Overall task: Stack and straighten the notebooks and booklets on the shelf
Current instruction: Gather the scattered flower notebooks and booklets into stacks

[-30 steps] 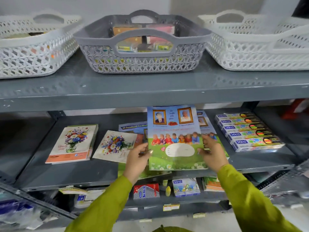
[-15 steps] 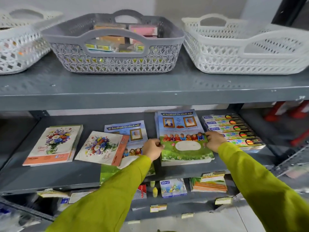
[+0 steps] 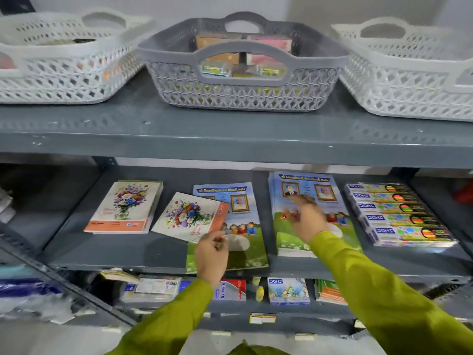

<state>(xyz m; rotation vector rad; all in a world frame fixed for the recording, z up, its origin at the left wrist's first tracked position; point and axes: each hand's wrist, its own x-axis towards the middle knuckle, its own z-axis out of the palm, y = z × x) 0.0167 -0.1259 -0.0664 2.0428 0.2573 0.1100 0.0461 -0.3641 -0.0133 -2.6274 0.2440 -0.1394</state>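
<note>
On the middle grey shelf a neat pile of blue-and-green booklets lies right of centre. My right hand hovers open over its cover, fingers spread. One more blue-and-green booklet lies to the left, overhanging the shelf's front edge. A flower-cover notebook rests tilted across its left side. My left hand is at that booklet's lower left, fingers apart, holding nothing. A straight pile of flower notebooks sits further left.
Several boxes of DOMS pencils are stacked at the right end of the shelf. The shelf above carries a grey basket between two white baskets. The shelf below holds small stationery boxes.
The booklet held up in both hands was laid on the right pile. Both hands let go; the left moved left to the overhanging booklet, the right lifted above the pile.
</note>
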